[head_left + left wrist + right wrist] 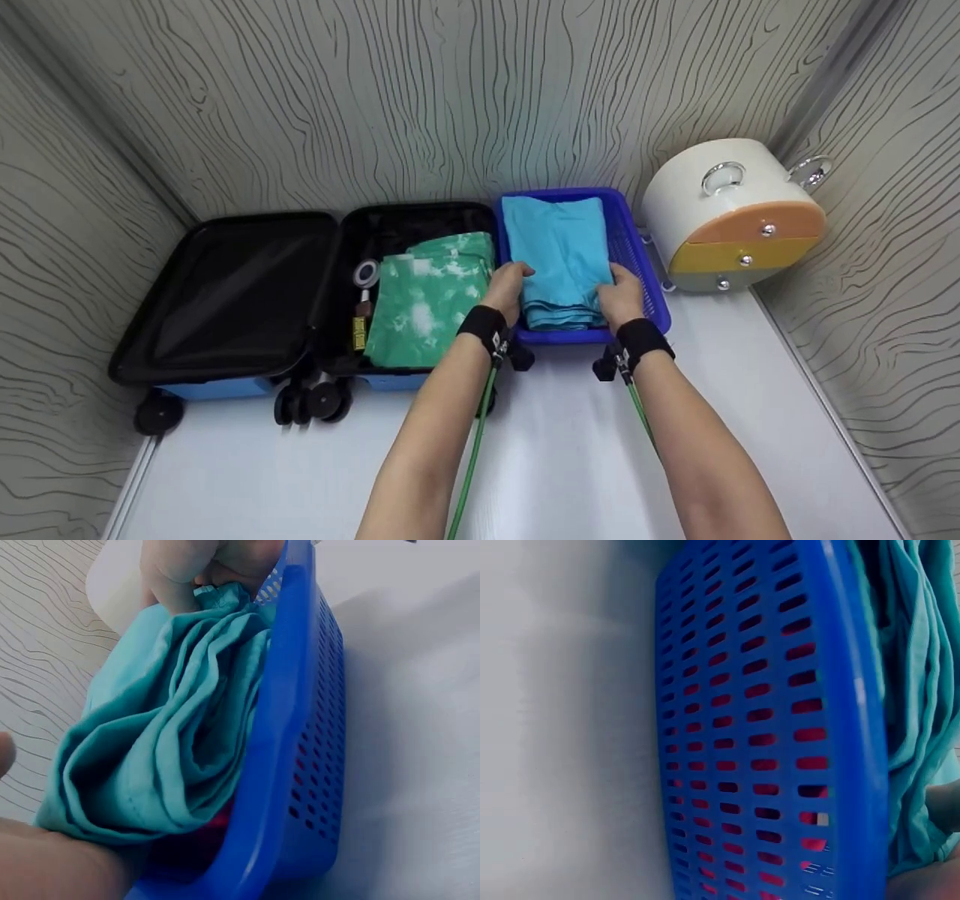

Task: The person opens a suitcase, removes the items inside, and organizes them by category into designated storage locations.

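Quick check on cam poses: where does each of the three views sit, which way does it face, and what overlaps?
Head: above, facing forward and down; both forearms, left hand and right hand on the folded teal cloth in the blue basket.
Left wrist: low beside the basket, looking along the cloth; skin at the edges.
Right wrist: close on the basket's perforated wall; hand barely shows.
Shared: cloth and basket, all three.

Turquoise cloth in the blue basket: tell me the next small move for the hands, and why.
Probably lift it straight up out of the blue basket. The left hand and right hand each grip a near corner of the folded turquoise cloth, which lies inside the rim. The open suitcase sits just left, already holding a green patterned cloth, so rising first should clear the wall.
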The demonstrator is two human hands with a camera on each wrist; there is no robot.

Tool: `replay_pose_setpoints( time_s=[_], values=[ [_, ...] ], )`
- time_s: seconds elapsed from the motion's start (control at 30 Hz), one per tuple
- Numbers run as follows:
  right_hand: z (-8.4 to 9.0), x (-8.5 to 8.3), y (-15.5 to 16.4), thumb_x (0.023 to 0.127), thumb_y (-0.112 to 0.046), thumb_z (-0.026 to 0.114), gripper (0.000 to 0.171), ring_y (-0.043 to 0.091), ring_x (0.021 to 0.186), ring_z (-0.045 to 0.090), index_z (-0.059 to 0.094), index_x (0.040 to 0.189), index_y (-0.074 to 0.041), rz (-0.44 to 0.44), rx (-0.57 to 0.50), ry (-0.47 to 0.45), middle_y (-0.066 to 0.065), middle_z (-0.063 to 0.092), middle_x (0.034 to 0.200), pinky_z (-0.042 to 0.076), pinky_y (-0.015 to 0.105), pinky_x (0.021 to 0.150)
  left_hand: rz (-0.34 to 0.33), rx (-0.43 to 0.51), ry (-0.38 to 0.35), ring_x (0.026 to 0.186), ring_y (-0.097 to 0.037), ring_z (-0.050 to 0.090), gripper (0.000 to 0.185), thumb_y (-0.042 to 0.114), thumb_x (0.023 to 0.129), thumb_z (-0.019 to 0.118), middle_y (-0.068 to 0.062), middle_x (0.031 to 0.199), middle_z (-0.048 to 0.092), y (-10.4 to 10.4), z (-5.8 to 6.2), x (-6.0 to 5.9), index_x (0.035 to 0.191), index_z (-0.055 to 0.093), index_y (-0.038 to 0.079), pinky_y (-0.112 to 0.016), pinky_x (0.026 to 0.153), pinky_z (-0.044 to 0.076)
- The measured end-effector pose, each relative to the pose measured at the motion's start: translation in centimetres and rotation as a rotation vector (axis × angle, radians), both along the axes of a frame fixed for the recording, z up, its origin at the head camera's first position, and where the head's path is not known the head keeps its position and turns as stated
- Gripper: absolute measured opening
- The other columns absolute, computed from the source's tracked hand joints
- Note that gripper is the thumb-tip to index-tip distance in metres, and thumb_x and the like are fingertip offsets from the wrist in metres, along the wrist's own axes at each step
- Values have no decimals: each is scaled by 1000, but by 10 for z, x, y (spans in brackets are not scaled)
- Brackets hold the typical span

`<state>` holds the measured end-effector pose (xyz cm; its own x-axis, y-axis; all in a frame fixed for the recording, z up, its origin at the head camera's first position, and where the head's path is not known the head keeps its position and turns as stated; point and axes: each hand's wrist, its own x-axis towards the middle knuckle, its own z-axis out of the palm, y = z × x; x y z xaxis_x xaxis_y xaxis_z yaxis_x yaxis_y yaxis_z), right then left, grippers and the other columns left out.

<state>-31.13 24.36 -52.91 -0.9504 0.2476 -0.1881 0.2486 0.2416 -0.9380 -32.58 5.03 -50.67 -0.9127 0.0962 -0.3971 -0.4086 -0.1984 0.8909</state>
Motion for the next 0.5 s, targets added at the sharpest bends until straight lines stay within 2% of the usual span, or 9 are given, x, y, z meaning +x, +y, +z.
replay_pose_setpoints(
  time_s=[0.1,0.2,0.3,0.4,0.5],
  values=[
    [-3,-1,2,95,12,40,65,33,142,35,33,158,0,-2,2,-11,21,35,160,36,45,111,3,24,-2,155,-33,7,56,7,98,48,-13,169,14,3,0,1,153,44,2,-45,121,23],
    [-5,0,6,96,12,40,64,34,141,35,31,159,2,2,16,-36,22,33,161,36,45,110,-37,15,4,156,-29,1,67,11,98,49,-8,171,8,4,3,4,161,29,6,-45,124,16],
    [-3,-1,11,98,9,40,63,35,144,32,28,159,3,9,74,-67,24,32,161,35,45,113,-110,-43,27,156,-26,-3,77,15,98,50,-3,172,3,5,7,6,165,12,12,-45,124,11],
    [1,-3,14,101,2,38,62,35,148,28,23,161,2,33,158,-92,24,28,163,31,47,116,-189,-113,56,157,-24,-2,75,19,99,49,0,172,6,7,11,8,165,13,15,-46,124,12],
    [5,-5,14,102,-2,36,61,37,145,31,24,161,-1,75,201,-101,22,27,164,38,48,109,-264,-148,74,157,-24,-1,67,21,101,46,0,172,8,9,14,9,164,23,14,-47,124,14]
  ],
)
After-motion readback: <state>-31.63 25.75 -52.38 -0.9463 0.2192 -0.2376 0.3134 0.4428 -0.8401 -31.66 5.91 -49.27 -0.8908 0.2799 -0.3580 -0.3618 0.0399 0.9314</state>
